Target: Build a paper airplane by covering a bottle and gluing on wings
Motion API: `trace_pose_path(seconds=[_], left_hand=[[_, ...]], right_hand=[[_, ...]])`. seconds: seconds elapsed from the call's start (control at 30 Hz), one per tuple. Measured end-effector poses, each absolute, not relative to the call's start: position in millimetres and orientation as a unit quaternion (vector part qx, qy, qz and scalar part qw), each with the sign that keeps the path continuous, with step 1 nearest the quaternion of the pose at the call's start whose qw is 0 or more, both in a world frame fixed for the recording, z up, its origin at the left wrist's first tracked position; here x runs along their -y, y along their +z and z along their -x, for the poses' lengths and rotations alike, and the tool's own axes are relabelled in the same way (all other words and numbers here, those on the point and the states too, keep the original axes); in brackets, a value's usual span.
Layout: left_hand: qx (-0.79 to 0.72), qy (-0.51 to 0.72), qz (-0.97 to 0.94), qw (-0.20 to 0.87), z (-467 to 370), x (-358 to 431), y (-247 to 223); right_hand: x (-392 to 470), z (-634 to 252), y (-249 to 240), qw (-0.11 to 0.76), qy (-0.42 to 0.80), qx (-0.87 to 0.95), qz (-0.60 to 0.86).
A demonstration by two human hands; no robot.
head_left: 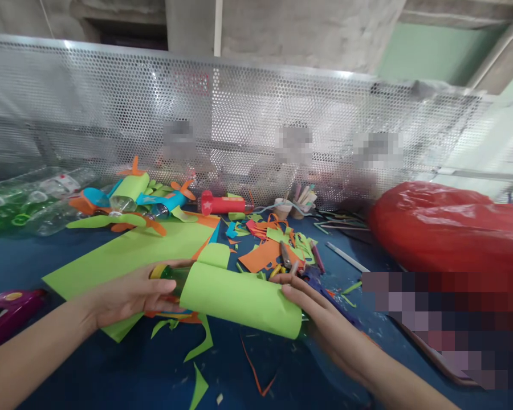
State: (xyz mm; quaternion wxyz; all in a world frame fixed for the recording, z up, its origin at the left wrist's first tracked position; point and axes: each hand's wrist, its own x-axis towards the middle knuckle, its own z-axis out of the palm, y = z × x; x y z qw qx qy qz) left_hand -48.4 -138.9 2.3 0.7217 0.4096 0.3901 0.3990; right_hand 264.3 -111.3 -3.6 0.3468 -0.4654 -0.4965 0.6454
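Note:
A green plastic bottle wrapped in a light green paper sleeve [241, 299] lies sideways between my two hands, above the blue table [154, 370]. My left hand [137, 290] grips the neck end, beside the yellow cap [158, 272]. Around the base end, my right hand [310, 302] is curved, its fingers on the paper's upper edge. A small green paper tab [214, 255] stands up behind the sleeve. Large green sheets [128, 253] lie behind my left hand.
Paper scraps [265, 256], scissors [285, 255] and cups of pens [303, 205] sit behind. Decorated bottles [228, 204] and clear bottles [55, 199] line the back left. A purple tool [17, 316] lies left; a red bag [444, 228] is right. Perforated metal [239, 114] borders the table.

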Motion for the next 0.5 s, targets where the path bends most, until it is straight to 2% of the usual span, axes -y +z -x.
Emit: trace_pose_path(seconds=[0.33,0.5], left_hand=[[-0.479,0.330,-0.524,0.623,35.9,149.1,5.9],[-0.512,0.326,-0.518,0.603,37.3,151.0,1.4]], right_hand=[[107.3,-269.2,-14.9,0.344,0.557,0.602,0.457],[106.5,-267.7,-17.8,0.358,0.564,0.601,0.438]])
